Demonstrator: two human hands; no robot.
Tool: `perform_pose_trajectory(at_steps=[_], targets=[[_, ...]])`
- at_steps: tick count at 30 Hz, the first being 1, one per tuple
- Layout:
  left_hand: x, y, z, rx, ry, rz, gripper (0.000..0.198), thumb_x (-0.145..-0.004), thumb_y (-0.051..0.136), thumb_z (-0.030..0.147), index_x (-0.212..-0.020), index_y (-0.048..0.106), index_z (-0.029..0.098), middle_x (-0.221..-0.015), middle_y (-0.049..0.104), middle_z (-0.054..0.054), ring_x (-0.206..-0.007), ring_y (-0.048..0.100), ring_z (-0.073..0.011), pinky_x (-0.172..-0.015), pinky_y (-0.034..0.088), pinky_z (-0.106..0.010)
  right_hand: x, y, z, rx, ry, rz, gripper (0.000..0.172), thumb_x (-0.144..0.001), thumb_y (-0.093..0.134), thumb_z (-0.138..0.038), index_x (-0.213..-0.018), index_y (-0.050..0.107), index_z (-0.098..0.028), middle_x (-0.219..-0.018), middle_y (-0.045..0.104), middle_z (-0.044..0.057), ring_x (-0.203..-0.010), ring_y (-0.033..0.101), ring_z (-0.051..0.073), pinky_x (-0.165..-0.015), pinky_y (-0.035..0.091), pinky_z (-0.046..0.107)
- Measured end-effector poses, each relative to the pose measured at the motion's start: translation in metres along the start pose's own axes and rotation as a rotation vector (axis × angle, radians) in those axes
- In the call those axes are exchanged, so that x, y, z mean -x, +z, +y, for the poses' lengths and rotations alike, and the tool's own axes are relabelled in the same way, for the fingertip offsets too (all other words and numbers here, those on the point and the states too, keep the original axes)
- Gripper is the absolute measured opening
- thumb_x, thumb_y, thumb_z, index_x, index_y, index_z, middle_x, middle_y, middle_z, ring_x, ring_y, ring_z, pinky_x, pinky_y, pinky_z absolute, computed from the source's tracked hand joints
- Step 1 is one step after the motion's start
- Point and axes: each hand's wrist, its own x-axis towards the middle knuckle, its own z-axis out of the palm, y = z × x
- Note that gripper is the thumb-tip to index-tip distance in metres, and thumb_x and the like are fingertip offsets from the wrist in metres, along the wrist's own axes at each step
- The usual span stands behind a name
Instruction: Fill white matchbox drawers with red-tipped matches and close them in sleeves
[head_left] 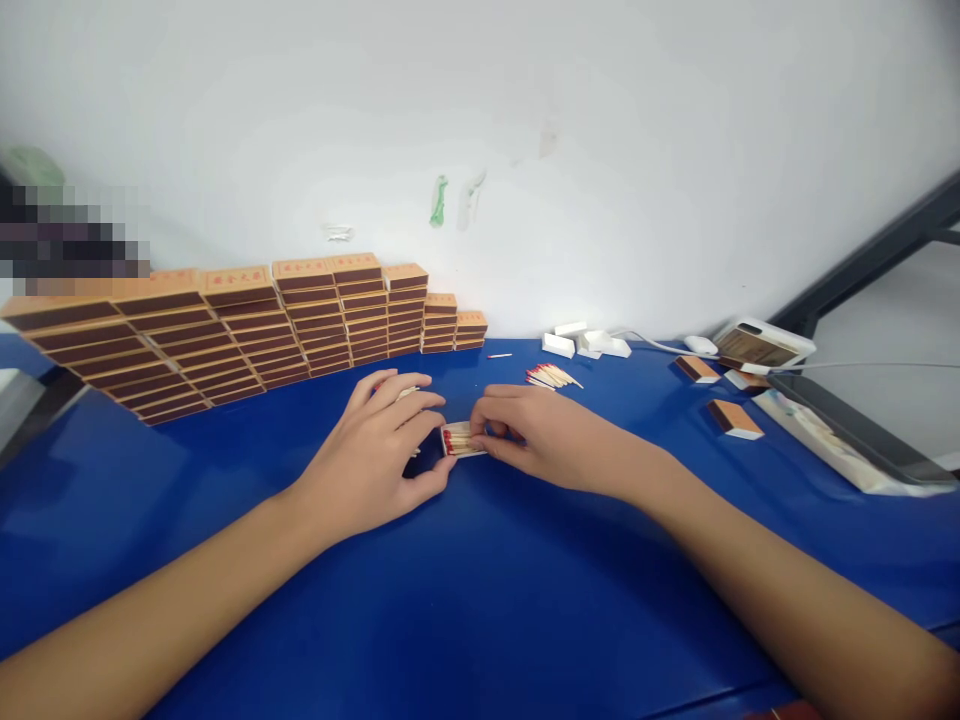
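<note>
Forearms (720, 540) are lying nearest my camera, over the table (450, 610). I'm seeing the tray (466, 456) sitting between both hands, holding red-tipped matches (453, 441). Left hand (371, 455) is arching half open, thumb and index at the tray's left end; can't tell if they're gripping. Right hand (532, 430) is bunching fingertips over its right end; can't tell what they're holding. Boxes (255, 340) are standing behind-left of the tray.

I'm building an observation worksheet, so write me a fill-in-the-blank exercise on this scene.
1. The smooth tabletop is coloured ____.
2. The slim wooden matches in the small white rectangular tray have ____ heads.
3. The bare hand nearer the stacked orange-topped, brown-sided cardboard matchboxes is the ____ hand.
Missing words: blue; red; left.
</note>
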Motion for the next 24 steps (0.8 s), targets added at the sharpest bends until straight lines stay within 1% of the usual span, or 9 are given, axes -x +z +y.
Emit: perform_pose_trajectory(at_steps=[3,7,10,12,15,17,18,21,24], targets=[[0.000,0.000,0.000,0.003,-0.002,0.002,0.016,-0.098,0.068,0.032,-0.106,0.074,0.019,-0.124,0.079,-0.011,-0.134,0.065,-0.0363,-0.117,0.046,-0.062,0.001,-0.003,0.002,-0.006,-0.001,-0.016,0.009,-0.103,0.060,-0.018,-0.101,0.068,-0.020,-0.098,0.063,0.005,-0.082,0.059,0.017,-0.072,0.042,0.029],[0.001,0.000,0.000,0.010,-0.008,0.004,0.016,-0.097,0.069,0.032,-0.106,0.074,0.020,-0.125,0.079,-0.010,-0.134,0.065,-0.0358,-0.118,0.046,-0.061,0.002,-0.001,0.000,-0.033,-0.005,0.024,0.012,-0.106,0.058,-0.023,-0.104,0.069,-0.020,-0.100,0.062,0.005,-0.078,0.059,0.016,-0.070,0.043,0.029],[0.000,0.000,0.000,-0.003,-0.002,0.000,0.016,-0.098,0.068,0.033,-0.107,0.073,0.021,-0.124,0.079,-0.010,-0.134,0.065,-0.0354,-0.117,0.046,-0.060,0.001,0.002,-0.003,-0.029,-0.015,0.011,0.013,-0.106,0.058,-0.023,-0.105,0.071,-0.021,-0.099,0.061,0.005,-0.076,0.058,0.016,-0.070,0.042,0.029],[0.000,0.000,0.000,-0.006,0.000,-0.003,0.016,-0.099,0.067,0.034,-0.107,0.073,0.021,-0.125,0.079,-0.010,-0.134,0.065,-0.0351,-0.118,0.046,-0.060,0.002,-0.001,0.000,-0.015,-0.026,0.025,0.015,-0.106,0.058,-0.025,-0.104,0.072,-0.021,-0.100,0.062,0.005,-0.077,0.058,0.016,-0.071,0.043,0.030],[0.000,0.000,0.000,0.002,-0.002,-0.001,0.017,-0.098,0.068,0.033,-0.109,0.073,0.021,-0.125,0.079,-0.010,-0.134,0.065,-0.0348,-0.118,0.046,-0.060,0.005,-0.016,0.016,0.044,0.005,0.154,0.018,-0.106,0.058,-0.030,-0.102,0.073,-0.020,-0.100,0.064,0.007,-0.081,0.060,0.018,-0.074,0.044,0.031],[0.000,0.000,0.000,0.010,0.001,0.006,0.018,-0.098,0.068,0.032,-0.110,0.073,0.020,-0.124,0.079,-0.010,-0.134,0.065,-0.0346,-0.118,0.046,-0.060,0.007,-0.028,0.032,0.134,0.100,0.246,0.018,-0.104,0.060,-0.030,-0.099,0.074,-0.020,-0.098,0.067,0.008,-0.083,0.061,0.021,-0.074,0.043,0.032],[0.000,0.000,0.000,0.014,0.003,0.009,0.018,-0.098,0.069,0.032,-0.111,0.073,0.020,-0.124,0.079,-0.010,-0.134,0.065,-0.0346,-0.118,0.046,-0.060,0.008,-0.033,0.041,0.190,0.173,0.256,0.018,-0.102,0.061,-0.030,-0.096,0.074,-0.019,-0.096,0.069,0.009,-0.082,0.061,0.022,-0.072,0.042,0.033],[0.000,0.000,0.000,0.024,0.004,0.011,0.018,-0.098,0.070,0.031,-0.110,0.074,0.019,-0.124,0.079,-0.011,-0.133,0.066,-0.0344,-0.118,0.046,-0.060,0.009,-0.041,0.064,0.251,0.355,0.155,0.018,-0.098,0.064,-0.031,-0.087,0.073,-0.019,-0.091,0.071,0.010,-0.078,0.061,0.022,-0.068,0.040,0.033],[0.001,0.000,-0.001,0.022,0.006,0.007,0.017,-0.098,0.070,0.032,-0.108,0.073,0.018,-0.124,0.079,-0.010,-0.133,0.066,-0.0343,-0.118,0.046,-0.060,0.008,-0.038,0.077,0.178,0.410,0.030,0.014,-0.095,0.065,-0.030,-0.088,0.070,-0.019,-0.085,0.073,0.008,-0.074,0.062,0.020,-0.065,0.039,0.032]])
